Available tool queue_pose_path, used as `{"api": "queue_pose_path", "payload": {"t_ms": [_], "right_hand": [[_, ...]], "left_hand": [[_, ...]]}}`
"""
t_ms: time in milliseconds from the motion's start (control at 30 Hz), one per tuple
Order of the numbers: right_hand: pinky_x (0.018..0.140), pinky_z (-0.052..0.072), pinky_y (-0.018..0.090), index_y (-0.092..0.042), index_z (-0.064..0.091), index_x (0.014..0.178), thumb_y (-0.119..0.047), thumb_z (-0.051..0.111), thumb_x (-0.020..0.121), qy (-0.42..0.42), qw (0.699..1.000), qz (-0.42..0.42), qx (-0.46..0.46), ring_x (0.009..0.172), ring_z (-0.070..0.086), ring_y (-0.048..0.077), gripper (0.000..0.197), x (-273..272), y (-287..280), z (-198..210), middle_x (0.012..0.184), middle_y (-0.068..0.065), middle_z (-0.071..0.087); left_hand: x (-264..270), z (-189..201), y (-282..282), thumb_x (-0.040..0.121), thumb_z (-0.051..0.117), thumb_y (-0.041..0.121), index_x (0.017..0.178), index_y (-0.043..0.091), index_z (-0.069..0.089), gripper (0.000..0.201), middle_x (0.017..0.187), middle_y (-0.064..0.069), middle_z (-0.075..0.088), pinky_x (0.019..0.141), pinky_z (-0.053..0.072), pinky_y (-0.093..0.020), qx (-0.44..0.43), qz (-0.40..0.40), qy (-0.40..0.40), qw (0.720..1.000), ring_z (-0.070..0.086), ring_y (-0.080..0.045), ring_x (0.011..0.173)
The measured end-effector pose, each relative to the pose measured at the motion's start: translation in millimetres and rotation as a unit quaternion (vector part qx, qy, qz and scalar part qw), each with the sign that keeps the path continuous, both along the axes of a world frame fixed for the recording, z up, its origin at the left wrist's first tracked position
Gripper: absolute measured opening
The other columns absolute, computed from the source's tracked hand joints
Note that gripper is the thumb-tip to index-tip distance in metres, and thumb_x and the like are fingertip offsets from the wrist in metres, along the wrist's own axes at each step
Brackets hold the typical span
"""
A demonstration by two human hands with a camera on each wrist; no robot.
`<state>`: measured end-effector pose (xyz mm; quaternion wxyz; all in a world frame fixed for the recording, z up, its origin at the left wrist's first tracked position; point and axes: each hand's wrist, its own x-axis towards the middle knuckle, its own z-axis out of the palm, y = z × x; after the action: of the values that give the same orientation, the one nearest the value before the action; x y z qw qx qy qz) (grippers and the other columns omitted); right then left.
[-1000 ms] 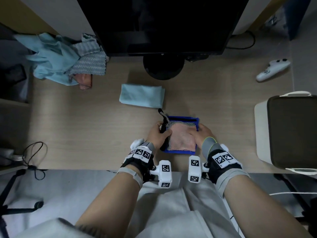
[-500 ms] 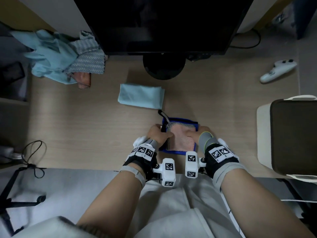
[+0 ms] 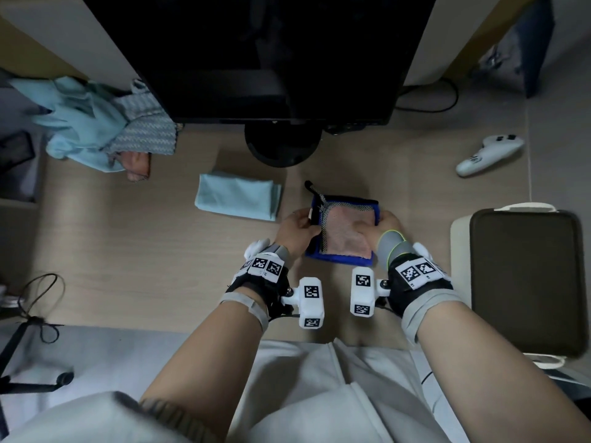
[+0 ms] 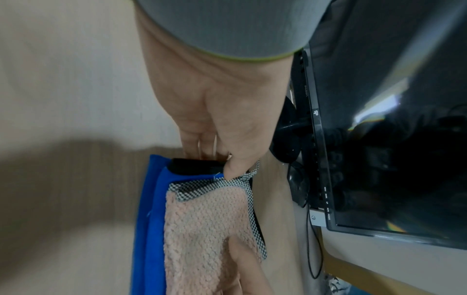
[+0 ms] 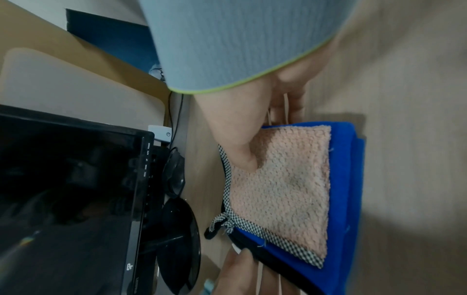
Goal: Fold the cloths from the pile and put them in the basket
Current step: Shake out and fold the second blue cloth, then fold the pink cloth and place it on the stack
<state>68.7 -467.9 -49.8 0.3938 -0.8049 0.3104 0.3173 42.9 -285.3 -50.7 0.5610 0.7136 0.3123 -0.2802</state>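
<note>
A folded stack lies between my hands: a pink cloth with checked trim on top of a blue cloth. My left hand grips the stack's left edge, thumb on the checked trim and fingers underneath. Opposite it, my right hand holds the right edge, its thumb pressed into the pink cloth and its fingers below. A shadow on the desk under the stack suggests it is held just above the wood. The pile of unfolded cloths sits at the far left. At the right stands the white basket with its dark inside.
A folded light blue cloth lies left of the stack. The black monitor and its round stand are just beyond. A white controller lies at the far right. A cable loop hangs off the left front edge.
Both hands have shifted from on top of the stack to its side edges. The stack has moved away from the desk's front edge, toward the monitor stand.
</note>
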Motion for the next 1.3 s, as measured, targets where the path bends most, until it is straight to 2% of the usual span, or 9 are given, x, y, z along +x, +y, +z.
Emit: {"api": "queue_pose_path", "payload": {"t_ms": [100, 267, 433, 567, 667, 833, 933, 1100, 1300], "right_hand": [[0.087, 0.049, 0.032, -0.013, 0.048, 0.131, -0.028, 0.073, 0.075, 0.013, 1.000, -0.019, -0.008, 0.102, 0.062, 0.030, 0.063, 1, 3, 4, 0.120, 0.012, 0.062], [0.105, 0.030, 0.032, -0.016, 0.039, 0.139, -0.029, 0.073, 0.075, -0.045, 0.991, -0.033, -0.121, 0.133, 0.037, 0.029, 0.074, -5, 30, 31, 0.141, 0.011, 0.042], [0.094, 0.049, 0.037, -0.030, 0.065, 0.096, -0.057, 0.059, 0.053, -0.086, 0.991, 0.033, -0.099, 0.099, 0.060, 0.027, 0.051, 11, 95, 34, 0.105, -0.001, 0.065], [0.072, 0.045, 0.024, -0.021, 0.064, 0.090, -0.027, 0.066, 0.078, -0.100, 0.994, 0.042, -0.023, 0.080, 0.059, 0.021, 0.014, 16, 171, 53, 0.085, 0.001, 0.064], [0.069, 0.037, 0.020, -0.020, 0.065, 0.090, -0.013, 0.065, 0.083, -0.098, 0.991, 0.076, 0.043, 0.081, 0.058, 0.019, 0.010, 14, 250, 50, 0.082, 0.000, 0.061], [0.085, 0.050, 0.034, -0.019, 0.072, 0.099, -0.023, 0.065, 0.084, -0.075, 0.984, 0.144, 0.080, 0.082, 0.059, 0.018, 0.017, 5, 364, 37, 0.087, 0.000, 0.065], [0.069, 0.050, 0.025, -0.017, 0.072, 0.093, -0.018, 0.064, 0.089, -0.050, 0.981, 0.153, 0.105, 0.075, 0.053, 0.017, 0.009, 10, 428, 27, 0.076, -0.006, 0.064], [0.099, 0.042, 0.027, -0.019, 0.057, 0.131, -0.022, 0.061, 0.089, -0.049, 0.939, 0.337, 0.058, 0.112, 0.055, 0.016, 0.042, 32, 513, -5, 0.131, 0.001, 0.058], [0.110, 0.034, 0.041, -0.016, 0.042, 0.141, -0.029, 0.074, 0.079, -0.069, 0.928, 0.365, -0.021, 0.132, 0.040, 0.029, 0.071, 50, 551, -20, 0.145, 0.010, 0.041]], "left_hand": [[-2, 5, 1, 0.090, 0.060, -0.002, 0.137, 0.002, 0.047, 0.050, 0.122, -0.009, 0.063, 0.082, 0.050, -0.015, -0.014, 0.018, 0.004, 1.000, 0.060, -0.018, 0.107], [-13, 24, 32, 0.084, 0.069, 0.018, 0.128, 0.012, 0.056, 0.047, 0.120, -0.005, 0.064, 0.097, 0.050, -0.034, -0.031, 0.066, -0.005, 0.997, 0.062, -0.020, 0.107], [-22, 42, 89, 0.087, 0.061, 0.009, 0.116, 0.014, 0.060, 0.029, 0.106, -0.011, 0.070, 0.082, 0.056, -0.035, -0.075, 0.134, -0.032, 0.988, 0.068, -0.022, 0.082], [-27, 55, 149, 0.090, 0.060, 0.006, 0.118, 0.010, 0.059, 0.028, 0.102, -0.012, 0.070, 0.066, 0.052, -0.021, -0.096, 0.156, -0.047, 0.982, 0.065, -0.017, 0.072], [-30, 58, 221, 0.091, 0.056, 0.002, 0.118, 0.006, 0.057, 0.027, 0.092, -0.013, 0.071, 0.047, 0.042, -0.013, -0.097, 0.196, -0.051, 0.974, 0.063, -0.011, 0.059], [-39, 56, 338, 0.093, 0.051, 0.000, 0.115, 0.008, 0.058, 0.025, 0.080, -0.004, 0.067, 0.056, 0.038, -0.024, -0.081, 0.251, -0.025, 0.964, 0.062, -0.009, 0.054], [-47, 52, 402, 0.092, 0.052, 0.001, 0.116, 0.009, 0.059, 0.026, 0.083, -0.004, 0.067, 0.061, 0.041, -0.025, -0.066, 0.270, -0.012, 0.960, 0.059, -0.016, 0.063], [-64, 37, 482, 0.092, 0.054, 0.006, 0.116, 0.010, 0.058, 0.025, 0.090, -0.010, 0.067, 0.063, 0.044, -0.027, -0.039, 0.307, 0.009, 0.951, 0.059, -0.017, 0.061], [-62, 22, 518, 0.095, 0.052, 0.006, 0.118, 0.013, 0.050, 0.024, 0.083, -0.006, 0.059, 0.055, 0.041, -0.024, -0.032, 0.327, 0.042, 0.944, 0.056, -0.017, 0.059]]}}
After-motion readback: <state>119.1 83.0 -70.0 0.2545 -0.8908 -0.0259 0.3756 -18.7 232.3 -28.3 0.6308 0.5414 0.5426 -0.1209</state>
